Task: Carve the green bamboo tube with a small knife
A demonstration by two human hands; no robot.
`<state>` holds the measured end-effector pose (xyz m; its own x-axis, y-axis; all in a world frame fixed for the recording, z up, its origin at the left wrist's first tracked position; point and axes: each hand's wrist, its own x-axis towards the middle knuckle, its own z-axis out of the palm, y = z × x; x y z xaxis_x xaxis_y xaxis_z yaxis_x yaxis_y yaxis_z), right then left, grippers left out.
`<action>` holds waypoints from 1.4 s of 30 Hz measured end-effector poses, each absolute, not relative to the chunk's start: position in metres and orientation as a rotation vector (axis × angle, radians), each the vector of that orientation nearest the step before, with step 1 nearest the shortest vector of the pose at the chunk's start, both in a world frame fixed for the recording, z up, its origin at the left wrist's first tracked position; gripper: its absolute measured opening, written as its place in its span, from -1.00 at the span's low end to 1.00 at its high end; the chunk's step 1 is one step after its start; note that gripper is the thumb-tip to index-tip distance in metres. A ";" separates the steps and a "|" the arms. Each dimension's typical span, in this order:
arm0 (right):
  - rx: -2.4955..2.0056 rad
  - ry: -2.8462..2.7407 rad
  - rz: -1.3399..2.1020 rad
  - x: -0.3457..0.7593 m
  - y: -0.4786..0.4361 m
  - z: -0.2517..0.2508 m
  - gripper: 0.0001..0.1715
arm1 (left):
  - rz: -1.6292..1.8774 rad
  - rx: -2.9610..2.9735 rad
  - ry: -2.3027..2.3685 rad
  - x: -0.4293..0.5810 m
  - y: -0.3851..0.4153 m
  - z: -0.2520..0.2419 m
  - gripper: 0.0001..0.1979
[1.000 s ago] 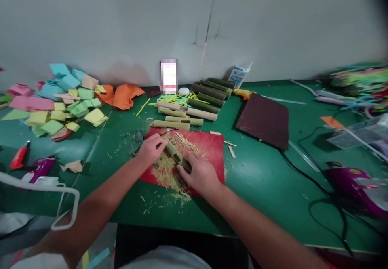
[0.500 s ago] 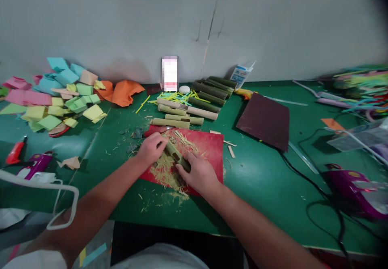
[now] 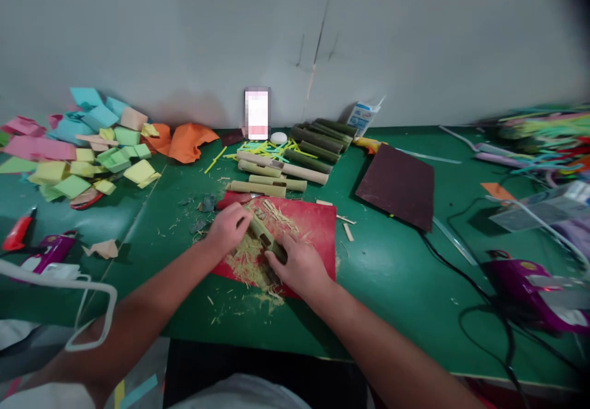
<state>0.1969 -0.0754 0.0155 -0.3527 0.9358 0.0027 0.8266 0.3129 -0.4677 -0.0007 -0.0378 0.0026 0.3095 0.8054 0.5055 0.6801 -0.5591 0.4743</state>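
My right hand (image 3: 302, 264) is wrapped round the near end of a bamboo tube (image 3: 260, 231) that has a slot cut in its side. My left hand (image 3: 228, 229) is closed at the tube's far end, fingers curled against it; its fingertips are partly hidden. The tube slants over a red sheet (image 3: 322, 231) strewn with bamboo shavings (image 3: 242, 258) and dust. Just beyond my left hand, a red-handled tool (image 3: 230, 199) lies at the sheet's far edge.
Cut bamboo pieces (image 3: 290, 169) lie behind the sheet. Folded coloured papers (image 3: 96, 151) are heaped at left, near a glue gun (image 3: 50, 252). At right are a dark flat board (image 3: 399, 185), cables (image 3: 461, 268) and a purple device (image 3: 530, 286). A phone (image 3: 257, 114) leans on the wall.
The view has shifted slightly, moving the table's things a little leftward. Both hands keep their places on the bamboo tube, with hardly any visible movement.
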 end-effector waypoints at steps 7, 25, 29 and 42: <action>-1.561 -2.314 0.543 0.197 -0.075 0.016 -0.72 | 1.044 2.416 1.350 -0.002 -0.039 0.004 -0.80; -1.542 -2.321 0.541 0.198 -0.074 0.016 -0.73 | 0.954 2.477 1.358 -0.002 -0.044 0.004 -0.81; -1.550 -2.316 0.541 0.199 -0.075 0.016 -0.73 | 0.984 2.450 1.383 -0.004 -0.042 0.002 -0.83; -1.554 -2.343 0.544 0.199 -0.072 0.019 -0.71 | 0.883 2.503 1.239 0.001 -0.044 0.004 -0.83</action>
